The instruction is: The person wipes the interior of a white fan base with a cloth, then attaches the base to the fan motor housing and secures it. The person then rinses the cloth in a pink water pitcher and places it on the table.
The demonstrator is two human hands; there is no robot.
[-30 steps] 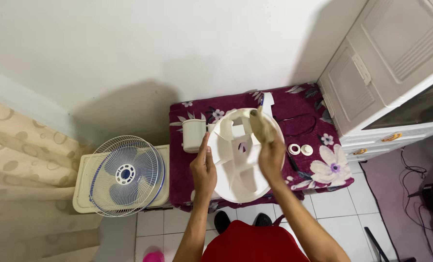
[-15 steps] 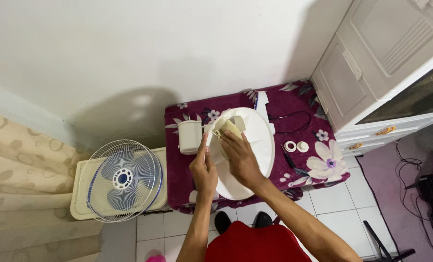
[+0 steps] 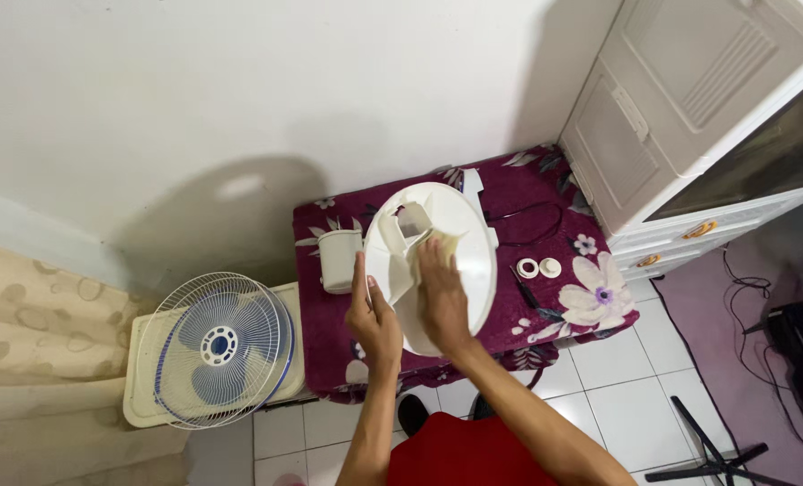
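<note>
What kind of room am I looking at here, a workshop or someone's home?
Most likely a room in a home: a tiled floor, a low table under a maroon flowered cloth, a white louvred cabinet, a patterned curtain, and a caged fan beside the table.

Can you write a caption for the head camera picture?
Left hand steadies a white fan base while right hand presses a cloth on it.

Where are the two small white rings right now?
The rings lie on the floral cloth, right of the white disc and beside a dark tool.
</note>
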